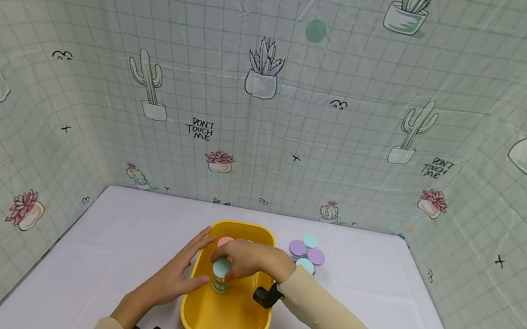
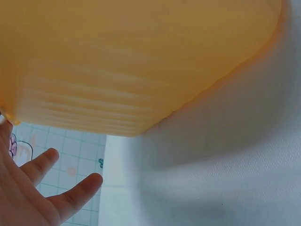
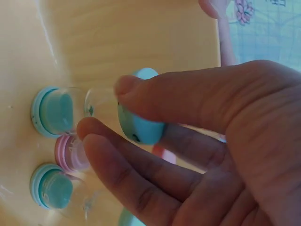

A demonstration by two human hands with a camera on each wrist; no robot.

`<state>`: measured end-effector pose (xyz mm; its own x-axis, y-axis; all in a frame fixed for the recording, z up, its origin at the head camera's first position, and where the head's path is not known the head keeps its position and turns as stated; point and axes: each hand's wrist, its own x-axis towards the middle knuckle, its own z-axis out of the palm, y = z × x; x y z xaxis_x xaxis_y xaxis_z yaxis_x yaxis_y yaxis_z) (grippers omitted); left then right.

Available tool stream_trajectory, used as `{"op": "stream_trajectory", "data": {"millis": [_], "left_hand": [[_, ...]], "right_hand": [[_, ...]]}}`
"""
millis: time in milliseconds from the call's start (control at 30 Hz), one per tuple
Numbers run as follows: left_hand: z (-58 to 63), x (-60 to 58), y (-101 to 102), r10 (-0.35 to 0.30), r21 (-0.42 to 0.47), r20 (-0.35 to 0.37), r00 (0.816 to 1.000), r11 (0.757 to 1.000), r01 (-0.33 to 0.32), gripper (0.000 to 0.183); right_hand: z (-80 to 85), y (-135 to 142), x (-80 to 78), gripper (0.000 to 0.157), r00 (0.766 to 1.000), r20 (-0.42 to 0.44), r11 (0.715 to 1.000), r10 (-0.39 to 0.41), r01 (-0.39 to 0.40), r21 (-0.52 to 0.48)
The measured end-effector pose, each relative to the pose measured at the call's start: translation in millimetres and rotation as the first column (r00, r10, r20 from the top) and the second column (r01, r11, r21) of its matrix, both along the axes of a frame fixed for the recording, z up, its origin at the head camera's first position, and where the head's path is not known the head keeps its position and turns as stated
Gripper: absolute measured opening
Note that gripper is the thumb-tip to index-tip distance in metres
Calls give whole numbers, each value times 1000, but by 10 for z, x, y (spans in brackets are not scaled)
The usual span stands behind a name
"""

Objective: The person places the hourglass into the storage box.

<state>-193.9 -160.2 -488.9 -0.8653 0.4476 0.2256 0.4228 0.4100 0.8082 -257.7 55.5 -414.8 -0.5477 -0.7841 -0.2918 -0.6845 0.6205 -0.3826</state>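
Note:
Inside a yellow plastic bin [image 1: 225, 326], my right hand [image 1: 246, 259] pinches the light-blue top cap of a sand timer [image 1: 221, 269] between thumb and fingers. In the right wrist view the timer's cap [image 3: 148, 127] lies between the thumb and fingers of the right hand [image 3: 188, 136], with its clear glass below. A pink-capped sand timer [image 1: 225, 241] stands just beyond, partly covered by this hand. My left hand [image 1: 178, 271] is spread over the bin's left rim, holding nothing. In the left wrist view, straight fingers of the left hand [image 2: 35, 188] extend beside the bin's outer wall [image 2: 141, 61].
Right of the bin, several sand timers with purple caps [image 1: 297, 247] and light-blue caps [image 1: 310, 240] stand close together on the white tablecloth [image 1: 357, 284]. A patterned cloth [image 1: 292, 130] hangs behind and at both sides.

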Motion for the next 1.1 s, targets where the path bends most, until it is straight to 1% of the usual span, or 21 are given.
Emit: {"op": "stream_trajectory", "data": {"millis": [133, 300, 467, 600, 767, 867, 933, 1033, 1100], "left_hand": [[9, 0, -5, 5, 4, 3, 1000, 1000, -5, 71], [3, -9, -4, 2, 5, -5, 1000, 1000, -2, 71], [-7, -10, 4, 8, 10, 6, 1000, 1000, -8, 72], [-17, -6, 14, 13, 5, 12, 1000, 1000, -13, 72], [-30, 1, 12, 15, 9, 12, 1000, 1000, -15, 72], [-32, 11, 7, 15, 11, 18, 1000, 1000, -15, 72], [-31, 17, 6, 18, 11, 25, 1000, 1000, -18, 72], [-26, 15, 12, 25, 5, 32, 999, 1000, -25, 72], [-19, 13, 19, 29, 2, 36, 999, 1000, -29, 72]], "right_hand": [[33, 4, -16, 39, 1000, 2, 999, 9, -8, -33], [78, 25, -10, 38, 1000, 18, 998, -11, 12, -54], [56, 28, -23, 35, 1000, 4, 999, -10, 10, -46], [31, 35, -32, 32, 999, 10, 999, -34, 35, -40], [60, 74, -36, 28, 998, 22, 997, -52, 53, -59], [120, 143, -36, 29, 997, 48, 992, -52, 57, -109], [171, 222, -36, 32, 995, 73, 985, -66, 77, -157], [252, 384, -51, 35, 992, 98, 962, -81, 103, -252], [310, 511, -64, 36, 990, 97, 945, -105, 130, -300]]}}
